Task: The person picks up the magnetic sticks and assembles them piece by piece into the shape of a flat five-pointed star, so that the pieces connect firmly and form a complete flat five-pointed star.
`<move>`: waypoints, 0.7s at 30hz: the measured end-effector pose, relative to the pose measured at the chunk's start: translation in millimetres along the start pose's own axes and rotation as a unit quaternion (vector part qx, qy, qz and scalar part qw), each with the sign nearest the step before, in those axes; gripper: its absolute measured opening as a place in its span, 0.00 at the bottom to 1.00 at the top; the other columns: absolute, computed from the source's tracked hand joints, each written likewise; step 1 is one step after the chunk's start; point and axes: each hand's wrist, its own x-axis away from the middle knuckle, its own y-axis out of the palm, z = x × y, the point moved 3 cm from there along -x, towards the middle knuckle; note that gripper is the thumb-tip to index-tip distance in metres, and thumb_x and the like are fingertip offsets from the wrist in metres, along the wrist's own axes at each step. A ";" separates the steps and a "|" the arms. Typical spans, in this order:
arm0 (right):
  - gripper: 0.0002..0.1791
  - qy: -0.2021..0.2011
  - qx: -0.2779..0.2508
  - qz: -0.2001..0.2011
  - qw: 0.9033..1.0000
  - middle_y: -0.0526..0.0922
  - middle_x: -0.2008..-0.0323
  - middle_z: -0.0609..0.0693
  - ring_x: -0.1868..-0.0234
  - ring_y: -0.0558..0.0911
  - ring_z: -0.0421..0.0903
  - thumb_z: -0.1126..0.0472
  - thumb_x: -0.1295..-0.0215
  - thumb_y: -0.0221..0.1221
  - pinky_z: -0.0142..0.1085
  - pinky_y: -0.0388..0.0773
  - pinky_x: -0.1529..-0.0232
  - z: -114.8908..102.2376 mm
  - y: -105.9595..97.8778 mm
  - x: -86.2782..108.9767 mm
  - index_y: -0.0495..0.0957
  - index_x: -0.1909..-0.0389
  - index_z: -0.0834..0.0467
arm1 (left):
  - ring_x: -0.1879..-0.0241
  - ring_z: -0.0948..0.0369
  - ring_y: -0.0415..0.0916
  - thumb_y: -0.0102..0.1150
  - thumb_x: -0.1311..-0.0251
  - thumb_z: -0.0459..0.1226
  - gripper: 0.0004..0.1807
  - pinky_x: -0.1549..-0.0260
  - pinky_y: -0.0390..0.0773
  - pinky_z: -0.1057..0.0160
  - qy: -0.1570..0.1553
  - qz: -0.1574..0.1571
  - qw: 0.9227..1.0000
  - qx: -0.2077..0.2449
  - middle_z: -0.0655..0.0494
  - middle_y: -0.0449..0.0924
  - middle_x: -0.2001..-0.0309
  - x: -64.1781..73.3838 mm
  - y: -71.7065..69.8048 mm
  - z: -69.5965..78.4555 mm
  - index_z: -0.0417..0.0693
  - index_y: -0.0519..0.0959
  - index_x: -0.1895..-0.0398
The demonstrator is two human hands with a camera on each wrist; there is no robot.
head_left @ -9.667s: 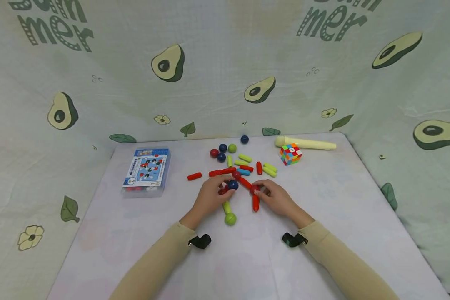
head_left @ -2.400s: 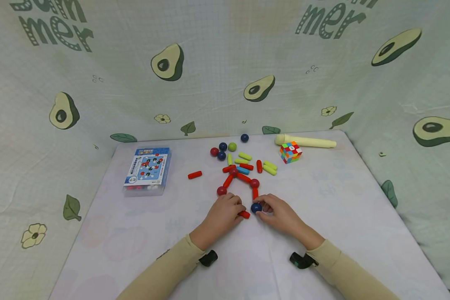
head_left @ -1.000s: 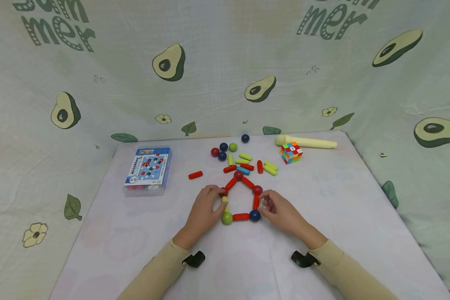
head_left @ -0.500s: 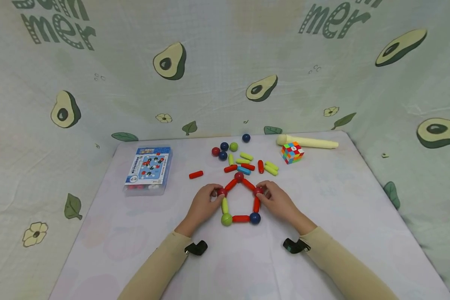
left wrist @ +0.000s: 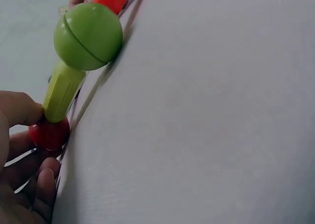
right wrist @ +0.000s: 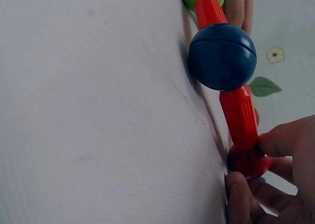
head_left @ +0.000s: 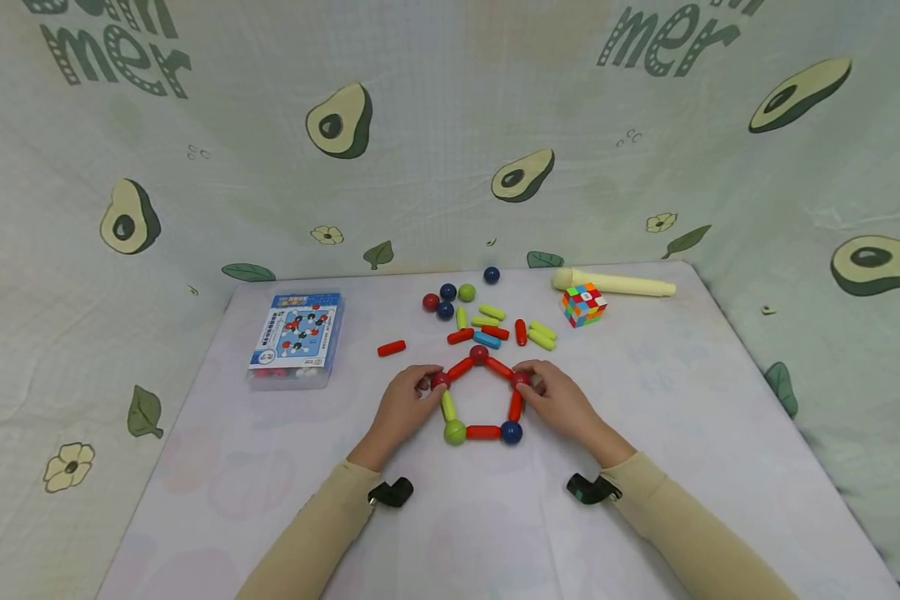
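Observation:
A five-sided ring of balls and magnetic-looking rods lies in the middle of the table in the head view. Its top is a red ball (head_left: pixel 479 355); a green ball (head_left: pixel 455 432) and a dark blue ball (head_left: pixel 512 432) form the near corners, with a red rod (head_left: pixel 483 432) between them. My left hand (head_left: pixel 402 407) pinches the left red ball (left wrist: pixel 51 134), above which a yellow-green rod (left wrist: pixel 63 92) shows in the left wrist view. My right hand (head_left: pixel 564 407) grips the right red ball (right wrist: pixel 247 162) between thumb and fingers, at the end of another red rod (right wrist: pixel 239 116).
Behind the ring lie loose red rods (head_left: pixel 461 336), yellow-green rods, a blue rod (head_left: pixel 486 339) and several balls (head_left: pixel 447 292). A clear-sided boxed set (head_left: pixel 295 340) stands left. A puzzle cube (head_left: pixel 583 305) and a pale yellow toy microphone (head_left: pixel 622 284) are at back right.
The separate pieces have become a closed ring, the red rod joining the green and blue balls. Both hands moved up to the side red balls, which have since spread slightly apart.

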 end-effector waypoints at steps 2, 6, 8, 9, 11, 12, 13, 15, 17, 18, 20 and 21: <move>0.20 -0.011 0.003 -0.002 1.000 0.79 0.53 0.50 0.62 0.77 0.47 0.56 0.27 0.61 0.37 0.77 0.63 0.2 0.0 0.6 0.76 0.37 0.53 | 0.61 0.60 0.71 0.66 0.33 0.44 0.19 0.62 0.77 0.64 0.000 -0.003 1.000 0.008 0.60 0.76 0.61 -0.2 -1.0 -0.1 0.52 0.81 0.41; 0.19 -0.028 0.006 -0.005 1.000 0.79 0.54 0.48 0.62 0.77 0.45 0.55 0.27 0.61 0.37 0.77 0.63 0.9 0.3 0.6 0.76 0.38 0.52 | 0.61 0.60 0.72 0.67 0.34 0.45 0.18 0.63 0.77 0.64 -0.003 0.006 1.000 0.015 0.59 0.77 0.61 -0.1 -2.1 -0.5 0.50 0.81 0.43; 0.20 -0.030 0.004 -0.006 1.000 0.79 0.53 0.48 0.62 0.77 0.45 0.54 0.27 0.61 0.37 0.77 0.63 1.1 0.8 0.0 0.76 0.38 0.52 | 0.61 0.60 0.72 0.67 0.34 0.45 0.18 0.63 0.77 0.65 -0.004 0.015 1.000 0.015 0.59 0.77 0.61 -0.1 -2.2 -0.8 0.49 0.81 0.44; 0.20 -0.029 0.003 -0.007 1.000 0.79 0.54 0.47 0.63 0.77 0.45 0.54 0.27 0.61 0.37 0.77 0.63 1.1 0.9 -0.3 0.76 0.37 0.51 | 0.61 0.60 0.72 0.67 0.34 0.44 0.18 0.63 0.77 0.65 -0.004 0.019 1.000 0.015 0.58 0.77 0.61 -0.1 -2.4 -0.8 0.49 0.81 0.44; 0.20 -0.030 0.003 -0.008 1.000 0.79 0.55 0.47 0.63 0.76 0.45 0.54 0.27 0.61 0.37 0.77 0.64 0.8 1.3 -0.7 0.76 0.37 0.51 | 0.61 0.60 0.72 0.68 0.34 0.44 0.18 0.63 0.78 0.65 -0.006 0.025 1.000 0.015 0.58 0.77 0.60 0.2 -2.4 -0.9 0.49 0.81 0.45; 0.20 -0.029 0.003 -0.010 1.000 0.79 0.55 0.47 0.63 0.76 0.45 0.54 0.27 0.61 0.37 0.76 0.64 0.3 1.4 -0.9 0.76 0.37 0.51 | 0.61 0.60 0.72 0.68 0.35 0.44 0.18 0.63 0.78 0.65 -0.008 0.027 0.999 0.016 0.58 0.77 0.60 0.2 -2.5 -1.0 0.48 0.81 0.45; 0.20 -0.030 0.002 -0.012 0.999 0.79 0.56 0.47 0.64 0.76 0.45 0.54 0.27 0.61 0.37 0.76 0.64 -0.2 1.5 -0.9 0.76 0.37 0.51 | 0.61 0.60 0.72 0.68 0.35 0.44 0.19 0.63 0.78 0.65 -0.009 0.028 0.999 0.016 0.58 0.77 0.60 0.3 -2.6 -1.1 0.48 0.81 0.45; 0.20 -0.032 0.002 -0.016 0.999 0.79 0.58 0.47 0.64 0.76 0.45 0.53 0.28 0.62 0.37 0.76 0.65 -1.5 1.8 -1.0 0.76 0.37 0.51 | 0.61 0.59 0.72 0.68 0.35 0.44 0.19 0.63 0.79 0.64 -0.012 0.028 0.999 0.020 0.58 0.77 0.60 0.9 -3.4 -0.9 0.48 0.80 0.45; 0.20 -0.034 0.001 -0.020 0.999 0.79 0.60 0.46 0.64 0.76 0.45 0.53 0.28 0.62 0.37 0.76 0.65 -2.4 2.1 -1.1 0.77 0.37 0.51 | 0.61 0.59 0.72 0.68 0.35 0.44 0.19 0.63 0.78 0.65 -0.012 0.025 0.999 0.022 0.58 0.77 0.60 1.2 -4.3 -0.8 0.49 0.80 0.44; 0.21 -0.035 0.002 -0.021 0.999 0.79 0.60 0.46 0.64 0.76 0.45 0.54 0.28 0.62 0.37 0.76 0.65 -2.4 2.1 -1.1 0.77 0.37 0.50 | 0.61 0.60 0.72 0.68 0.34 0.44 0.19 0.63 0.78 0.65 -0.011 0.022 0.999 0.023 0.58 0.77 0.60 1.2 -4.8 -0.8 0.49 0.81 0.43; 0.21 -0.035 0.004 -0.021 0.999 0.79 0.60 0.46 0.64 0.76 0.44 0.54 0.28 0.62 0.37 0.76 0.65 -2.4 2.4 -0.9 0.77 0.37 0.50 | 0.62 0.60 0.72 0.67 0.34 0.44 0.19 0.63 0.78 0.65 -0.010 0.016 1.000 0.023 0.58 0.76 0.60 1.5 -5.7 -1.3 0.50 0.81 0.42; 0.21 -0.034 0.005 -0.020 0.999 0.79 0.60 0.46 0.65 0.76 0.44 0.54 0.28 0.62 0.37 0.76 0.66 -2.2 2.6 -0.9 0.77 0.37 0.50 | 0.62 0.60 0.72 0.66 0.34 0.44 0.19 0.63 0.78 0.65 -0.008 0.014 1.000 0.023 0.58 0.76 0.61 1.6 -6.2 -1.4 0.50 0.81 0.42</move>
